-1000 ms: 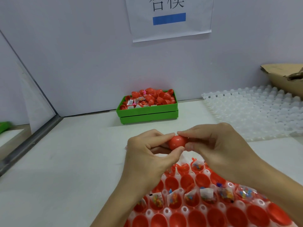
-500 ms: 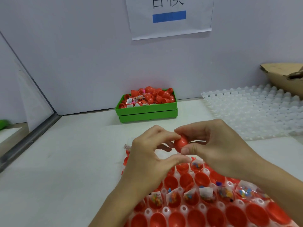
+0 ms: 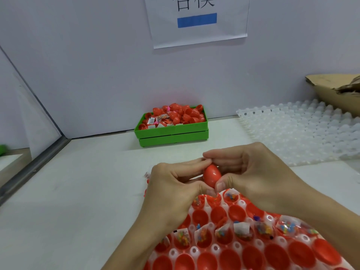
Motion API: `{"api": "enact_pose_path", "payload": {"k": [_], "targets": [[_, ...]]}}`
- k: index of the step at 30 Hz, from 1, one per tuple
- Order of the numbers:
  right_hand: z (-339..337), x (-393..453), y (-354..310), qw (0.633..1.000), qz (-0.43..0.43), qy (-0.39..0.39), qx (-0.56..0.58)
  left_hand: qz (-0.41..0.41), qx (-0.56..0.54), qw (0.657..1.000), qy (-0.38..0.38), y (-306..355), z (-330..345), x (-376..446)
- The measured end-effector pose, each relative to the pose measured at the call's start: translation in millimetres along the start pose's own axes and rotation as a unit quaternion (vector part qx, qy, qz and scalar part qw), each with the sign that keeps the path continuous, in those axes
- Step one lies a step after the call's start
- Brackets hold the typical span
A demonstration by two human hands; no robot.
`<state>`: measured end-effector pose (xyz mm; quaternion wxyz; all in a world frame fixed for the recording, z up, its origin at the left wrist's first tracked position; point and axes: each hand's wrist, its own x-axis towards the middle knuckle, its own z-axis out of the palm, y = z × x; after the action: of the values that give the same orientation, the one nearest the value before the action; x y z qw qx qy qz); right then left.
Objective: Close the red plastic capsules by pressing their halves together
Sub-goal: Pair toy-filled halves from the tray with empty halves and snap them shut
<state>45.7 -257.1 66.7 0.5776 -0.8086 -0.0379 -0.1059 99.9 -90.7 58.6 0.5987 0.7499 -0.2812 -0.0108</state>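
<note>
Left hand [image 3: 171,184] and right hand [image 3: 251,172] pinch one red capsule [image 3: 212,175], both grips clamped on it, above the far edge of the capsule tray [image 3: 214,248]. Bare worktop [image 3: 78,191] lies left.

The red capsule [image 3: 212,175] was covered at top and bottom by the fingertips of the left hand [image 3: 171,190] and right hand [image 3: 259,176]; its seam could not be made out. Both forearms ran out of the bottom edge. The white tray [image 3: 236,246] of red halves was cut off by the bottom edge and partly hidden beneath the hands. The wall sign [image 3: 196,18] was cropped at the top, its characters incomplete. The cardboard box [image 3: 335,92] and clear tray [image 3: 303,131] ran past the right edge. Labels in the green bin [image 3: 171,131] were too small to read.
</note>
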Motion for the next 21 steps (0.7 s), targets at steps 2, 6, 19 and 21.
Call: {"api": "enact_pose_path", "payload": {"k": [2,6,19,21], "targets": [[2.7,-0.5,2.4,1.0,-0.01,0.007,-0.013,0.004,0.032,0.999,0.02,-0.9,1.3,-0.9],[1.9,-1.2,2.9,0.999,-0.032,0.006,-0.025,0.016,0.049,0.998,0.032,-1.4,2.3,-3.8],[-7.9,-1.1,-8.9,0.998,-0.039,-0.007,0.056,0.019,-0.031,0.998,-0.057,-3.5,-8.1,3.4],[-9.6,-1.0,-6.9,0.998,-0.039,-0.005,0.053,0.025,-0.033,0.997,-0.07,-6.0,-9.0,4.7]]}}
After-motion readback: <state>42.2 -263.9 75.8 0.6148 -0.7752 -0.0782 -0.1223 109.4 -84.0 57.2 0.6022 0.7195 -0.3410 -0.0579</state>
